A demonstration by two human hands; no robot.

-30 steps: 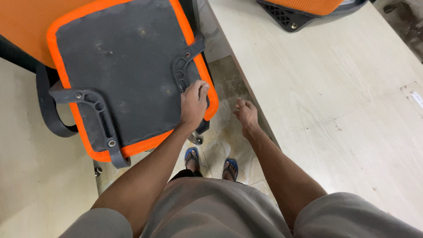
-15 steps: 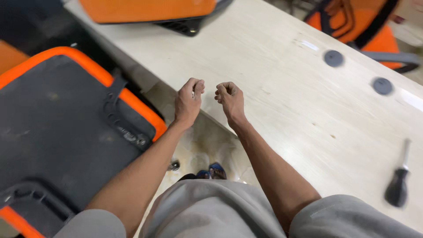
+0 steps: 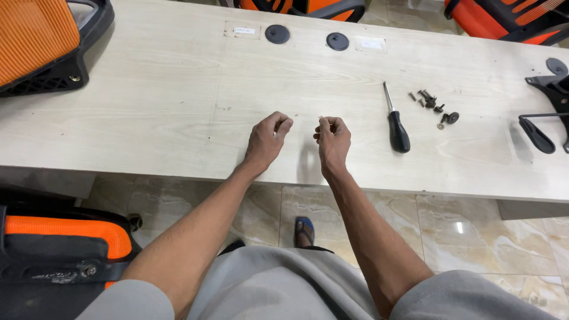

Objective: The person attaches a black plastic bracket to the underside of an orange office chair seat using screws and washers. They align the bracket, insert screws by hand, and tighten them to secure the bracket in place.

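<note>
A person is sitting at a long pale wooden table (image 3: 148, 118), looking down at their own two bare forearms. The left hand (image 3: 267, 141) and the right hand (image 3: 333, 139) are hovering close together just above the table's near edge, each curled into a loose fist with the fingers together. Whether either hand is pinching something small cannot be told; nothing is visibly gripped.

To the right of the hands, well within reach, a screwdriver (image 3: 395, 121) with a black handle is lying on the table, untouched. Just beyond it a small scatter of dark screws and washers (image 3: 432, 105) is lying loose. At the far right edge black chair armrest parts (image 3: 542, 127) are resting on the table. At the upper left an orange mesh chair back (image 3: 35, 41) with a black frame is lying on the tabletop. At the lower left, below the table, an orange and black chair seat (image 3: 59, 249) is sitting on the floor.

Judging by the loose fasteners and separate chair pieces, the chair assembly looks far from finished, with most fastening remaining.
</note>
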